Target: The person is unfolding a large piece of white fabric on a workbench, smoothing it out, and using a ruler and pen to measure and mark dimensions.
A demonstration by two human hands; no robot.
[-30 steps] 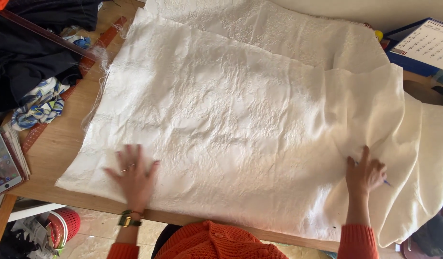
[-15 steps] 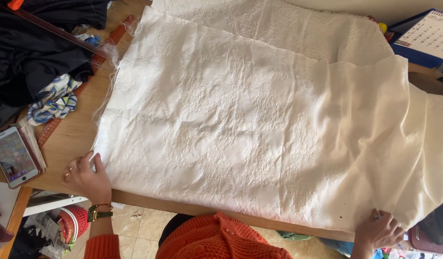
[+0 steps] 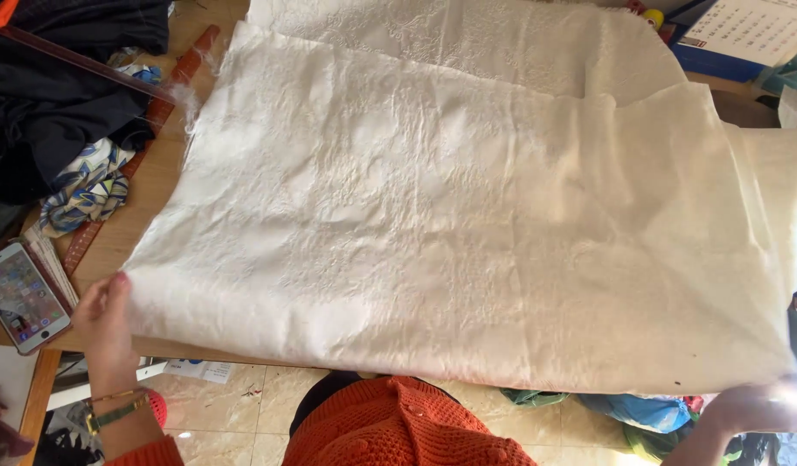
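the cream cloth (image 3: pixel 468 233) lay spread over the wooden worktop (image 3: pixel 161 177), its near edge hanging just past the worktop's front. the left hand (image 3: pixel 105 315) pinched the cloth's near left corner, a narrow grip holding the fabric. the right hand (image 3: pixel 757 407) was at the cloth's near right corner, blurred by glare, so i could not tell its grip. pulling both corners evenly would probably keep the cloth flat. a phone (image 3: pixel 20 298) lay left of the cloth.
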